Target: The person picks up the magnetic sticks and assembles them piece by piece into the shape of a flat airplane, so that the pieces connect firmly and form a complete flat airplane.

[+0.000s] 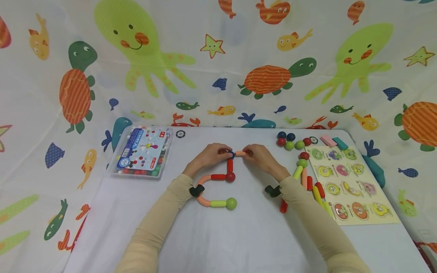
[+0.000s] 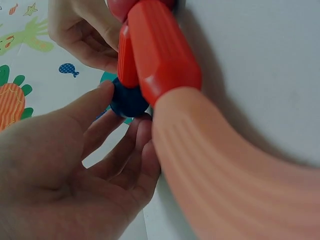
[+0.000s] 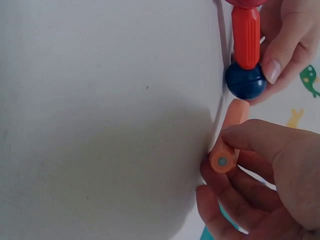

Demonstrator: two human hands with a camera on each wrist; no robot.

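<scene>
The bench (image 1: 246,239) carries 1 rod-and-ball chain (image 1: 219,177). The right hand (image 1: 263,158) has fingers clamped on 1 orange rod (image 3: 234,119); the left hand (image 1: 209,157), on 1 blue ball (image 3: 245,82) at the chain's far end, just beside the rod.

2 hands (image 1: 210,156), 11 unboxed balls (image 1: 230,177)

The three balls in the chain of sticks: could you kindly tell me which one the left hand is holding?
The left hand pinches the dark blue ball; the other two, a red ball and a green ball, lie untouched.
</scene>
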